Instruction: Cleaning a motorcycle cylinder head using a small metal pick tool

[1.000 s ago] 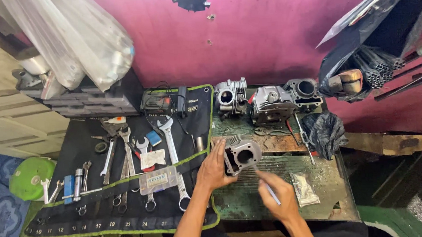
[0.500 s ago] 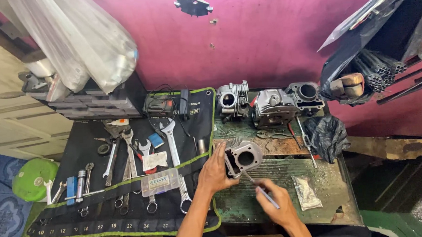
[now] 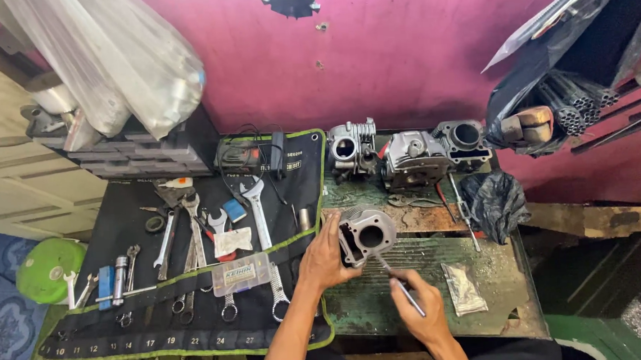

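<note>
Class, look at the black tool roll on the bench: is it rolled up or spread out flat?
Spread out flat: the black tool roll lies unrolled with wrenches laid across it.

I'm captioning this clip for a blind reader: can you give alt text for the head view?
The left hand steadies a grey engine cylinder on a worn green workbench while the right hand points a thin tool at it. Wrenches lie on a black mat alongside.

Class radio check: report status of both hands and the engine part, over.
Left hand grips grey engine cylinder on green bench. Right hand holds thin tool at it. Nothing obstructing.
</note>
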